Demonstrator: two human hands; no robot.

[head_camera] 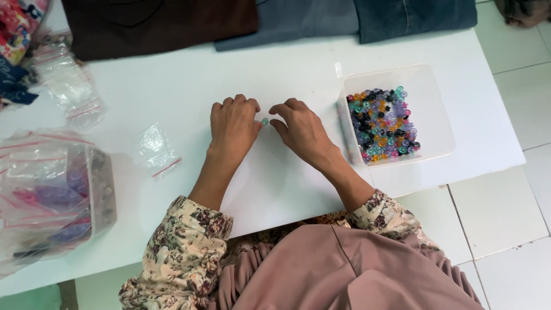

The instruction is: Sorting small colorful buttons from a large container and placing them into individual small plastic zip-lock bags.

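Floral sleeves [189, 241] lead up to the left hand [232, 126] and right hand [301, 132], both resting knuckles-up on the white table [172, 86], fingers curled. Between their fingertips sits a tiny, round, translucent green bead [265, 121], touched from both sides, though whether either hand truly pinches it I cannot tell. Farther right, a clear plastic tub [436, 109] holds many small mixed-colour beads [381, 123].

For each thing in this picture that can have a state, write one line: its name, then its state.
left hand: on the table, fingers curled, fingertips at a green bead
right hand: on the table, fingers curled beside the bead
green bead: lying between both hands
clear tub: lidless, partly filled with mixed beads
small zip bag: lying flat, apparently empty
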